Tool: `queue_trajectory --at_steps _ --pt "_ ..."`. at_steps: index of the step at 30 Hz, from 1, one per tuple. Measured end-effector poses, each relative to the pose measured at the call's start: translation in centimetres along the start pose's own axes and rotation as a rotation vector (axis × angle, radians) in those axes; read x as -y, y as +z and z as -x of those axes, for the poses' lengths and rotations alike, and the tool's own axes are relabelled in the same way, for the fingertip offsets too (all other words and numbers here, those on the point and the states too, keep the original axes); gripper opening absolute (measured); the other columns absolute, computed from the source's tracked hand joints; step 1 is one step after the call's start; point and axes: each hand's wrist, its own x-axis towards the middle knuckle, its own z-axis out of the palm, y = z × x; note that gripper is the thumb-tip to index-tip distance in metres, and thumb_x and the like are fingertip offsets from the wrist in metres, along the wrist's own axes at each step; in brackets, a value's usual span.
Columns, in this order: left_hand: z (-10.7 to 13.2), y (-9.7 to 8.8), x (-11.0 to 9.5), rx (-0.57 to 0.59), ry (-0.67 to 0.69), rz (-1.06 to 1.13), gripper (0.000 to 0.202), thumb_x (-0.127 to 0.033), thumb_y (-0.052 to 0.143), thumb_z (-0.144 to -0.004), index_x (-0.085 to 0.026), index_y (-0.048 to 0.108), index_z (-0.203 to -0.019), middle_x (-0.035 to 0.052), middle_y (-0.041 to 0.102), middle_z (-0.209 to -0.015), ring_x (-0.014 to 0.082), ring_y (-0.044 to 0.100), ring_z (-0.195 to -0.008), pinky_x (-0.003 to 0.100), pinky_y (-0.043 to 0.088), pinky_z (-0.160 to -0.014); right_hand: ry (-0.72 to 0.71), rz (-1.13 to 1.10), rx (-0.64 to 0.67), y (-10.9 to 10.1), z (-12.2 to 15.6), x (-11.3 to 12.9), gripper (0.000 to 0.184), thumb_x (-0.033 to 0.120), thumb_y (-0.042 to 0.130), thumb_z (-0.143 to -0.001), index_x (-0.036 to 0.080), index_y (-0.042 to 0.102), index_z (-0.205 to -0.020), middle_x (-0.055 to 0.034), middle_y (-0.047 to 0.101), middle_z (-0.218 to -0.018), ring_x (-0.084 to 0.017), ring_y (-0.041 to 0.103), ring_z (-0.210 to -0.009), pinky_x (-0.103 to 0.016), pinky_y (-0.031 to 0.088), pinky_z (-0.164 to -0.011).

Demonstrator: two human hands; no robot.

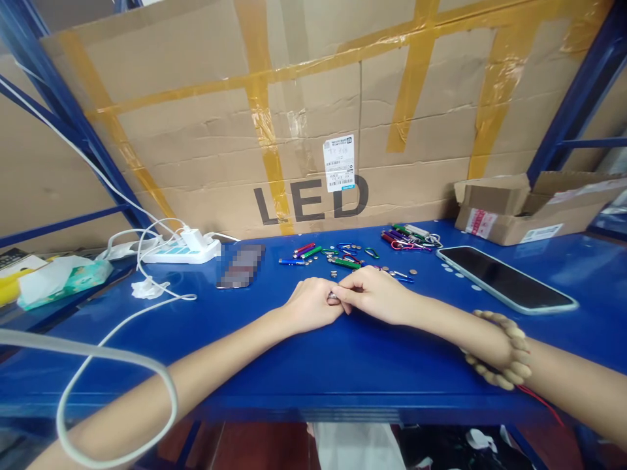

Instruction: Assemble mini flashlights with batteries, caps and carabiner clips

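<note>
My left hand is closed in a loose fist just above the blue table. A small silvery piece shows at its thumb side, too small to name. Against it are the fingertips of my right hand, bent in a pinch. What else lies inside the left fist is hidden. Just beyond the hands are small coloured metal tubes like mini flashlights, among them a green tube and a blue tube. Near them lie a green carabiner and several small round silvery discs, one a disc to the right.
On the right lie a pale-cased phone and an open cardboard box. A bunch of tubes with clips sits at the back. A blurred-out flat object, a white power strip and a looping white cable occupy the left.
</note>
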Motion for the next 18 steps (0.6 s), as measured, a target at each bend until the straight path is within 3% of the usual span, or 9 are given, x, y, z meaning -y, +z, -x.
queue_trajectory --at_steps 6,12,18 --pt "0.3 -0.8 0.0 -0.052 0.066 0.334 0.012 -0.026 0.045 -0.080 -0.021 0.046 -0.090 -0.0029 0.056 -0.072 0.0128 0.049 -0.062 0.024 0.036 -0.061 0.075 -0.246 -0.133 0.0 -1.0 -1.6 0.053 0.055 0.040 -0.086 0.016 0.051 -0.053 0.0032 0.044 -0.045 -0.008 0.036 -0.044 -0.024 0.026 -0.049" --pt "-0.3 0.0 0.9 -0.084 0.080 0.569 0.032 -0.047 0.027 -0.093 -0.021 0.045 -0.086 -0.0040 0.046 -0.065 0.0101 0.039 -0.056 0.021 0.033 -0.055 0.111 -0.634 -0.057 0.3 -1.3 -1.3 0.055 0.068 0.054 -0.070 0.017 0.045 -0.050 0.0073 0.033 -0.039 -0.005 0.030 -0.035 -0.022 0.021 -0.041" --pt "-1.1 0.3 0.9 -0.080 0.070 0.905 0.022 -0.038 0.036 -0.092 -0.019 0.042 -0.082 -0.0051 0.040 -0.064 0.0063 0.028 -0.050 0.016 0.024 -0.044 0.112 -0.669 -0.092 0.7 -1.3 -1.4 0.057 0.072 0.044 -0.074 0.018 0.045 -0.055 0.0059 0.037 -0.045 -0.006 0.033 -0.036 -0.023 0.024 -0.040"
